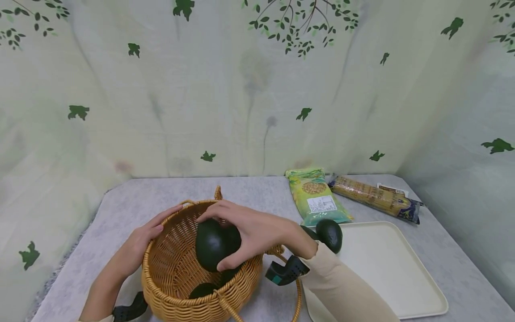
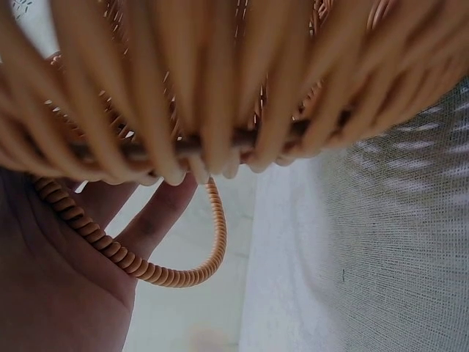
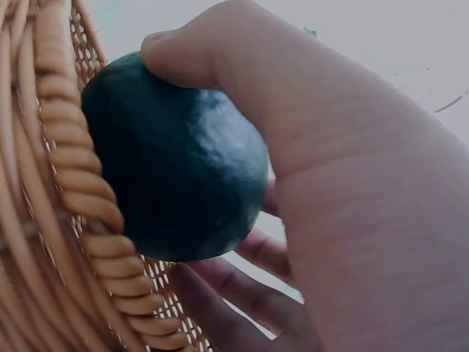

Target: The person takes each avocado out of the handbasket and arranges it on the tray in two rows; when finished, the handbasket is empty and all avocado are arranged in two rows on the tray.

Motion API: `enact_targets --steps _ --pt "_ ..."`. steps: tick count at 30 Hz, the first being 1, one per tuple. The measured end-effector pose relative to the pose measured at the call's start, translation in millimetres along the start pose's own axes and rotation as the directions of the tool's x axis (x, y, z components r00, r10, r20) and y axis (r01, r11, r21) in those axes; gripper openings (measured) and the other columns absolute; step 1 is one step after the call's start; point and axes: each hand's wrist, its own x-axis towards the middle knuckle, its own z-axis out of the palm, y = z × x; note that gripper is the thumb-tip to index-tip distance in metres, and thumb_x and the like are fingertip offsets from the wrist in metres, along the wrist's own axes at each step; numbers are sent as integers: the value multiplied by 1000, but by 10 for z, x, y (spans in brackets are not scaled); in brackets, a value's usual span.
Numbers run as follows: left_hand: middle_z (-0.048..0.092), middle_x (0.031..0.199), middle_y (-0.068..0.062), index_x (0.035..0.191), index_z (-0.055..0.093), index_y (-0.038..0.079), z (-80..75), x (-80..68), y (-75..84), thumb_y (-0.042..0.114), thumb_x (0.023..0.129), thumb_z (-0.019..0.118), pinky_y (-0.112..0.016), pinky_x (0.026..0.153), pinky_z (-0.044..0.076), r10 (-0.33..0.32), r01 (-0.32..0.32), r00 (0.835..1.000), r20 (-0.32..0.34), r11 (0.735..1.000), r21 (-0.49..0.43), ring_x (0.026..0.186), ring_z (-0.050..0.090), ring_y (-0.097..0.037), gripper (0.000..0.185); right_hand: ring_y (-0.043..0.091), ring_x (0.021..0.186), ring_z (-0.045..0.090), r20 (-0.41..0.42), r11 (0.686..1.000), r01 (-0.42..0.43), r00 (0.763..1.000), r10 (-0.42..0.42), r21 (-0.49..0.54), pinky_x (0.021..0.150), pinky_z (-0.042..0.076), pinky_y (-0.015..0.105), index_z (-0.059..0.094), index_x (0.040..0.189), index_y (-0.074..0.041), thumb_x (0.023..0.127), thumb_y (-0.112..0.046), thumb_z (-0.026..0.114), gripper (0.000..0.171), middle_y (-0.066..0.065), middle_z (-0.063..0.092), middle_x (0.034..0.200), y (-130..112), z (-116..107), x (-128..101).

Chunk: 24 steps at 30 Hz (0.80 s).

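A dark green oval avocado (image 1: 213,243), long axis upright, is gripped by the right hand (image 1: 251,232) directly above the round woven wicker basket (image 1: 169,268), whose far-left rim is touched by the open left hand (image 1: 138,243).

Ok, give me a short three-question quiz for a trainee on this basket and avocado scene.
1. True or false: the right hand grips a dark avocado over the wicker basket.
2. What does the left hand touch?
A. the cream tray
B. the basket's rim
C. the green packet
3. Fill in: another avocado lies at the tray's ____ corner.

Key: 1 true; 2 B; 3 far left.
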Motion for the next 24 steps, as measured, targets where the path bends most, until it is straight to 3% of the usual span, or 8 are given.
enact_targets --steps 10,20,24 --pt "43 155 20 161 38 28 3 -2 -3 25 114 26 -30 86 56 -13 13 1000 -10 999 32 127 53 4 49 8 133 44 -39 998 47 998 -45 44 103 48 28 43 151 -23 85 -31 82 77 -2 40 151 -37 15 -194" --pt "42 159 12 161 39 26 26 -10 17 21 114 27 -29 88 54 20 -19 1000 -13 999 50 129 50 6 49 12 135 44 -101 997 9 995 -1 78 103 49 32 44 151 -25 84 -30 82 77 -3 37 155 -62 14 -377" --pt "43 158 16 161 39 25 22 0 11 22 114 27 -30 87 55 14 -14 1000 -16 999 47 128 50 5 49 13 133 46 -130 997 21 991 -11 75 102 50 33 44 151 -23 83 -29 83 79 -1 37 155 -68 8 -427"
